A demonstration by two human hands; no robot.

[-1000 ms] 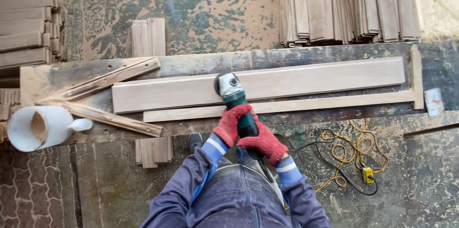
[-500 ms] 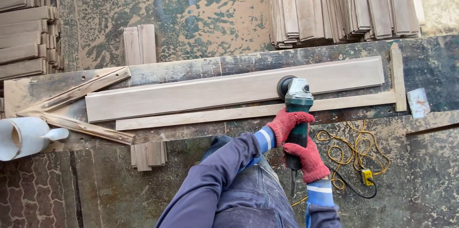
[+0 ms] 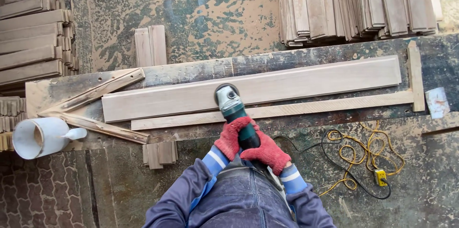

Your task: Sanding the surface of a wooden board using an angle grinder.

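Observation:
Both my hands wear red gloves and grip a green angle grinder [image 3: 233, 105]. My left hand [image 3: 231, 136] wraps the grinder's body near the head. Just behind it, my right hand [image 3: 268, 153] closes on the rear of the handle. The grinder's disc rests on a long pale wooden plank [image 3: 296, 86] lying flat along the dark workbench [image 3: 191, 71], left of the plank's middle. A thin wooden strip [image 3: 334, 105] runs beside the plank on its near side, joined to a short cross piece [image 3: 415, 75] at the right end.
Stacks of planks stand at the back right [image 3: 354, 3] and far left [image 3: 33, 41]. A white plastic jug [image 3: 40, 136] sits at the bench's left end. A yellow and black cable with a plug [image 3: 363, 156] lies on the floor at right. A small white block [image 3: 437, 102] rests at the bench's right.
The grinder and both my hands swept right along the plank, then came back left to about where they were a second ago.

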